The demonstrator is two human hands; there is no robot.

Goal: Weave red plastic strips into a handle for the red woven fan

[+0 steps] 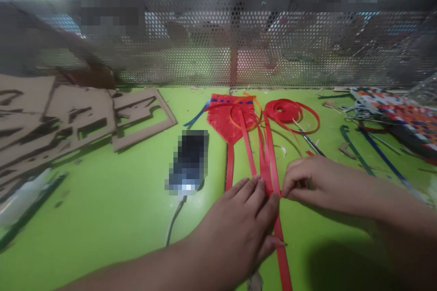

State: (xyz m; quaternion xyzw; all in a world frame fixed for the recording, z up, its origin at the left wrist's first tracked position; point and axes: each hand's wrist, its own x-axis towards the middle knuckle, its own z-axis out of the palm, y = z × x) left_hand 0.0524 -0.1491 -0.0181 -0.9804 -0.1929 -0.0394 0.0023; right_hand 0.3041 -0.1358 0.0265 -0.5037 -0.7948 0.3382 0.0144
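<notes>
Several long red plastic strips (269, 168) run down from a woven red plastic panel (229, 116) towards me across the green tabletop (102, 200). My left hand (239, 223) lies over the strips, its fingertips and thumb pressing them down. My right hand (317, 182) comes in from the right and pinches a red strip between thumb and fingers, close to my left fingertips. A single strip (282, 259) continues beneath my left thumb towards the table's near side. Part of the strips is hidden under my hands.
A coil of red strap (287, 111) and a pair of scissors (310, 143) lie beyond my right hand. Left of the strips are a blurred phone (189, 161) with a cable and cut cardboard sheets (78, 118). A multicoloured woven piece (399, 118) sits far right, before a perforated metal screen (235, 36).
</notes>
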